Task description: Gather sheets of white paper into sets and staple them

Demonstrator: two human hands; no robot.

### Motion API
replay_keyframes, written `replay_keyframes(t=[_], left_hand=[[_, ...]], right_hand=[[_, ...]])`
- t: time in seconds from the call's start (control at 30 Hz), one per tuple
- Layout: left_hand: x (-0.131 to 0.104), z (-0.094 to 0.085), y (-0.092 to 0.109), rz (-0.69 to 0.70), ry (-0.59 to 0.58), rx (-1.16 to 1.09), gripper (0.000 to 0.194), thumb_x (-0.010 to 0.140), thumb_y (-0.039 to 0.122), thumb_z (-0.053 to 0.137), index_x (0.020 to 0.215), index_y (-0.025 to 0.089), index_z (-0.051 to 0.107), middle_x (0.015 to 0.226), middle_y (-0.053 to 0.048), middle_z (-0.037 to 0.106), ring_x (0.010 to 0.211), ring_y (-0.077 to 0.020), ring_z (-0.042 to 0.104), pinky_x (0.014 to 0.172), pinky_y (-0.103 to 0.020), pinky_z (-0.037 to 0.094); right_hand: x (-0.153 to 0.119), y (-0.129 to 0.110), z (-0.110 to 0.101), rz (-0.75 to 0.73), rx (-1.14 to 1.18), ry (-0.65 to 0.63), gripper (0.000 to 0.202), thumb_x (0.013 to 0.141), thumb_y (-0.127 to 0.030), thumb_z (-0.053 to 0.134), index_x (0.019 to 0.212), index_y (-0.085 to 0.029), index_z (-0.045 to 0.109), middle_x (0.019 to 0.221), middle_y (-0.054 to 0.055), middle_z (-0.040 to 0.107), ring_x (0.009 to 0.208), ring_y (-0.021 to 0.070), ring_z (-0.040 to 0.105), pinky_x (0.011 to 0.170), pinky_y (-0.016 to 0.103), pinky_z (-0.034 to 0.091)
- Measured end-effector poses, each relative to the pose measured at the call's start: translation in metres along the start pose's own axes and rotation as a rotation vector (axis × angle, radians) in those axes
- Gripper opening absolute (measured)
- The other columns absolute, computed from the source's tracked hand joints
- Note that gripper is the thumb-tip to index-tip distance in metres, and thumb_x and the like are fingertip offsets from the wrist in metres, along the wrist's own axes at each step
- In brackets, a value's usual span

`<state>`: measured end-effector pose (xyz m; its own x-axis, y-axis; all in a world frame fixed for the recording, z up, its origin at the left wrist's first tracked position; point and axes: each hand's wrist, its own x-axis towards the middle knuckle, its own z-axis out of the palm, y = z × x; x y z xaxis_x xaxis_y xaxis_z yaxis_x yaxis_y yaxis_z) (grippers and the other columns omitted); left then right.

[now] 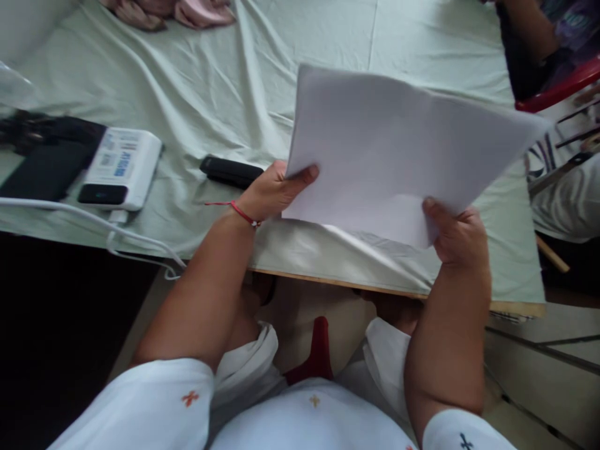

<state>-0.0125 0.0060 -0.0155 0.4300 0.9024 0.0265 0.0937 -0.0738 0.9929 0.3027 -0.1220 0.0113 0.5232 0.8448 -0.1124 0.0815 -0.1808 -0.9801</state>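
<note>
- Closing left grip point(272, 192) on the left side of a sheaf of white paper point(365, 144), pinching pretty near the lower corner.
- Closing right grip point(462, 234) on the near edge of the same sheaf, over toward its right side.
- Holding the sheaf at a tilt over the cloth-covered surface point(417, 37), poking its far right corner out past the surface's side edge.
- Guessing partway along, tbh: already having the paper up in both grips, not yet laying it down or letting go.
- Not gripping the black stapler point(230, 171) (looking like one, anyway), just leaving it lying beside left grip.
- Not making out any print or staples, so not telling whether fastened or loose.
- Also spotting a white power bank point(122, 165) off to the left, plus crumpled pink fabric point(204, 12) farther back.
</note>
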Motion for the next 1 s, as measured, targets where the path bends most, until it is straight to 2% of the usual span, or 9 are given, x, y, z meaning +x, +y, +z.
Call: replay_keyframes(t=[0.1,0.23,0.33,0.4,0.47,0.57,0.67,0.87,1.0], left_hand=[[-0.002,0.001,0.002,-0.122,0.019,-0.1,0.038,0.093,0.057,0.072,0.105,0.021,0.075,0.108,-0.009,0.077,0.105,-0.0257,0.075,0.088,-0.038,0.066],[-0.004,0.003,0.008,-0.256,0.083,-0.16,0.03,0.097,0.044,0.068,0.119,0.023,0.071,0.108,-0.006,0.076,0.103,-0.0252,0.078,0.085,-0.04,0.068],[-0.005,0.003,0.014,-0.293,0.126,-0.209,0.027,0.097,0.039,0.068,0.119,0.023,0.069,0.104,-0.005,0.077,0.104,-0.0244,0.078,0.086,-0.039,0.067],[-0.004,0.002,0.016,-0.294,0.105,-0.221,0.026,0.096,0.041,0.07,0.112,0.021,0.071,0.097,-0.005,0.077,0.1,-0.0236,0.078,0.083,-0.037,0.066],[-0.004,0.001,0.015,-0.28,0.047,-0.188,0.028,0.094,0.046,0.072,0.099,0.019,0.072,0.087,-0.005,0.076,0.093,-0.0237,0.078,0.079,-0.036,0.065],[-0.001,0.0,0.01,-0.212,-0.012,-0.095,0.043,0.089,0.06,0.075,0.085,0.018,0.07,0.073,-0.005,0.073,0.086,-0.0247,0.077,0.072,-0.032,0.062],[0.001,0.001,0.003,-0.127,0.005,0.014,0.051,0.088,0.07,0.072,0.08,0.02,0.069,0.067,-0.003,0.071,0.08,-0.0229,0.075,0.063,-0.027,0.058],[-0.009,0.01,0.007,-0.002,0.206,0.141,0.05,0.097,0.07,0.062,0.089,0.022,0.07,0.071,-0.002,0.074,0.07,-0.0174,0.072,0.061,-0.027,0.055],[-0.018,0.01,0.017,0.056,0.373,0.172,0.047,0.104,0.066,0.052,0.094,0.023,0.069,0.074,0.0,0.075,0.066,-0.0124,0.068,0.062,-0.028,0.051]], right_hand=[[0.001,-0.004,0.004,0.014,0.022,0.047,0.034,0.069,-0.047,0.094,0.092,-0.028,0.078,0.104,0.005,0.08,0.099,0.027,0.076,0.085,0.041,0.065],[-0.003,-0.007,0.004,0.071,0.065,0.007,0.043,0.062,-0.047,0.098,0.096,-0.028,0.079,0.106,0.005,0.08,0.096,0.0273,0.076,0.083,0.042,0.066],[-0.006,-0.008,0.004,0.114,0.102,-0.037,0.043,0.058,-0.038,0.101,0.093,-0.025,0.078,0.103,0.005,0.081,0.089,0.0237,0.075,0.083,0.039,0.065],[-0.007,-0.009,0.005,0.128,0.119,-0.016,0.04,0.058,-0.03,0.1,0.09,-0.022,0.078,0.101,0.005,0.081,0.086,0.0211,0.074,0.083,0.035,0.063],[-0.006,-0.009,0.006,0.121,0.136,0.048,0.038,0.056,-0.026,0.099,0.086,-0.021,0.077,0.093,0.004,0.08,0.081,0.0196,0.073,0.079,0.034,0.063],[-0.003,-0.009,0.007,0.128,0.142,0.09,0.036,0.054,-0.026,0.099,0.08,-0.02,0.075,0.085,0.003,0.078,0.074,0.0195,0.07,0.072,0.035,0.062],[0.0,-0.008,0.007,0.157,0.103,0.096,0.032,0.056,-0.027,0.098,0.076,-0.02,0.074,0.083,0.003,0.077,0.071,0.0197,0.068,0.071,0.037,0.061],[0.002,-0.009,0.005,0.168,-0.116,0.153,0.022,0.062,-0.028,0.09,0.067,-0.018,0.071,0.066,0.002,0.068,0.057,0.012,0.056,0.053,0.027,0.044],[0.002,-0.009,0.006,0.171,-0.056,0.164,0.027,0.058,-0.028,0.093,0.074,-0.02,0.072,0.072,0.001,0.072,0.063,0.0143,0.061,0.057,0.027,0.049]])
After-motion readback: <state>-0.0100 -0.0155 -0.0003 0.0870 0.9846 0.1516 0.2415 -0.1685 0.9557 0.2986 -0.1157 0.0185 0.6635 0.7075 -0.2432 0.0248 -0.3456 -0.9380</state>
